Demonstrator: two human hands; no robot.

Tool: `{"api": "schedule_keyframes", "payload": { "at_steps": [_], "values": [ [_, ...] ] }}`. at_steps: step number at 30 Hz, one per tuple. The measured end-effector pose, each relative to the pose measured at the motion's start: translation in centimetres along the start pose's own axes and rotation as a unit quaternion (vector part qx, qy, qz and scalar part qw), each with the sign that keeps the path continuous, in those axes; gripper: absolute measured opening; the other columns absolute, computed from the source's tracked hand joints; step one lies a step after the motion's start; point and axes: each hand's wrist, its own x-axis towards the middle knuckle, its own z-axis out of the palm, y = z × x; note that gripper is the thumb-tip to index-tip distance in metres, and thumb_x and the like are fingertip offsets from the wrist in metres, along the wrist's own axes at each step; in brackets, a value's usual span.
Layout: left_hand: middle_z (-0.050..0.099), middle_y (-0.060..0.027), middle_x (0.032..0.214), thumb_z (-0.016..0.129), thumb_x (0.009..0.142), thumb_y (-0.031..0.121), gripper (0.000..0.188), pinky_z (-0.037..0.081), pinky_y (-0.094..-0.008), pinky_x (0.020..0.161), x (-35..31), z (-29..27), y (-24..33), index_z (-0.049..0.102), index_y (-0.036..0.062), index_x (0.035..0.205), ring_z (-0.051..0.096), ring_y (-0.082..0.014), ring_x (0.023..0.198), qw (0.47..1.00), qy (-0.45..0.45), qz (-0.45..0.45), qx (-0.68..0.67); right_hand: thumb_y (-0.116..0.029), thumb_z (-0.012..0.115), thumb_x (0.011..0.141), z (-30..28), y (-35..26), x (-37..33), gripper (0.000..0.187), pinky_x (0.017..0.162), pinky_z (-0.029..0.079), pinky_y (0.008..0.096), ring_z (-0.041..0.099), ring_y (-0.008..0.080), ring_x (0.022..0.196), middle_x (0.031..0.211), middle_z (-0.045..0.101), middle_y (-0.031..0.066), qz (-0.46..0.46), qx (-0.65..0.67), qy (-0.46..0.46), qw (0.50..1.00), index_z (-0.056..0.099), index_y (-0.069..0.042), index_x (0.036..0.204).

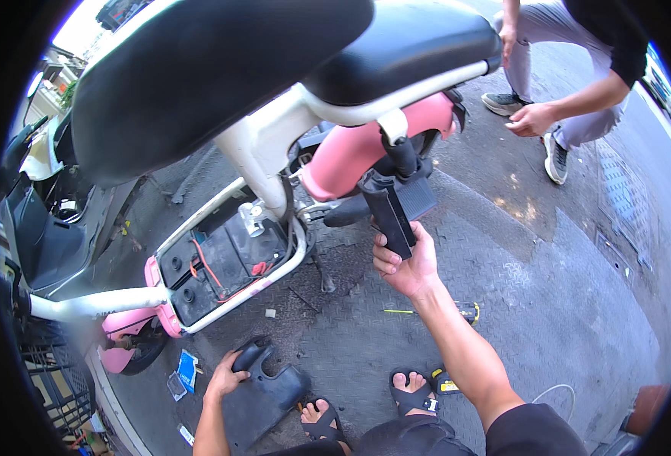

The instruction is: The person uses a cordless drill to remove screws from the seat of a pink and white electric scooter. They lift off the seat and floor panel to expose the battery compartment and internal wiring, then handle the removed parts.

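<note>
Head view here, and I've got a decent look at the hands, with a few gaps. Right hand (411, 267) is gripping a black rectangular plastic housing (388, 213), held up off the ground beside the rear end of a pink-and-white electric scooter (263, 152). Its far end overlaps dark scooter parts on my screen, so I can't tell if they touch. Palm side is hidden too. Left hand (227, 376) is curled over the edge of a black molded plastic panel (267, 399) on the ground; I can't see how far the fingertips wrap, and the left forearm covers some of the panel's side.

Big black seat (221, 76) blocks a lot up top, and the footboard bay's far corner sits in shadow behind the white frame, though red wires (208, 266) show. My right forearm crosses the middle of a screwdriver (470, 313), so I only get its handle and yellow shaft. The co-worker (601, 45) is cut off above the shoulders, with 2 shoes in view.

Edges: scooter hems me in ahead and left, 2 sandaled feet sit between the arms, and a yellow-and-black tool (446, 382) is just beside the right foot. Most room is pavement (571, 327) off to the right.
</note>
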Motion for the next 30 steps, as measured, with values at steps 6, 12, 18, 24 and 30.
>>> {"api": "schedule_keyframes", "payload": {
  "at_steps": [6, 12, 18, 24, 30],
  "values": [
    [0.045, -0.0256, 0.174, 0.091, 0.078, 0.013, 0.083, 0.038, -0.0429, 0.132, -0.1, -0.1, 0.6, 0.063, 0.0059, 0.157, 0.046, -0.0421, 0.160, 1.000, 0.003, -0.002, -0.014, -0.042, 0.040, 0.111, -2.8, -0.8, -3.2, 0.051, 0.044, 0.032, 0.0297, 0.045, 0.0131, 0.049, 0.084, 0.067, 0.0113, 0.014, 0.047, 0.039, 0.998, 0.065, -0.002, 0.129],
    [0.063, -0.0194, 0.151, 0.091, 0.075, 0.012, 0.080, 0.047, -0.0433, 0.122, -0.1, -0.8, 2.0, 0.066, 0.0034, 0.152, 0.061, -0.0402, 0.142, 1.000, -0.004, 0.024, -0.004, -0.059, 0.049, 0.119, -7.2, 2.5, -6.1, 0.057, 0.052, 0.039, 0.0290, 0.057, 0.0175, 0.064, 0.100, 0.072, 0.0138, 0.007, -0.299, 0.192, 0.935, 0.064, -0.004, 0.128],
    [0.065, -0.0206, 0.150, 0.085, 0.079, 0.017, 0.079, 0.051, -0.0445, 0.118, -0.3, -0.8, 2.0, 0.064, 0.0021, 0.153, 0.063, -0.0409, 0.140, 0.999, 0.013, 0.032, 0.031, -0.032, 0.082, 0.102, -12.5, 9.8, -9.1, 0.066, 0.078, 0.055, 0.0431, 0.066, 0.0322, 0.096, 0.123, 0.065, 0.0209, -0.123, -0.854, 0.074, 0.501, 0.057, 0.000, 0.154],
    [0.059, -0.0235, 0.158, 0.084, 0.088, 0.021, 0.078, 0.048, -0.0481, 0.124, -1.0, -0.6, 3.3, 0.058, 0.0068, 0.159, 0.057, -0.0439, 0.147, 0.996, 0.022, 0.021, 0.081, -0.019, 0.092, 0.080, -14.6, 12.5, -11.0, 0.081, 0.106, 0.046, 0.0529, 0.060, 0.0418, 0.123, 0.130, 0.062, 0.0233, -0.024, -0.959, -0.053, 0.278, 0.061, 0.000, 0.152],
    [0.067, -0.0257, 0.148, 0.077, 0.097, 0.018, 0.059, 0.052, -0.0510, 0.118, -4.3, -2.0, 9.4, 0.063, 0.0039, 0.152, 0.063, -0.0460, 0.138, 0.984, 0.141, 0.065, 0.087, -0.016, 0.090, 0.082, -13.9, 12.4, -11.9, 0.080, 0.115, 0.043, 0.0573, 0.056, 0.0476, 0.133, 0.143, 0.058, 0.0275, -0.097, -0.941, -0.061, 0.318, 0.055, 0.004, 0.151]
  ]
}}
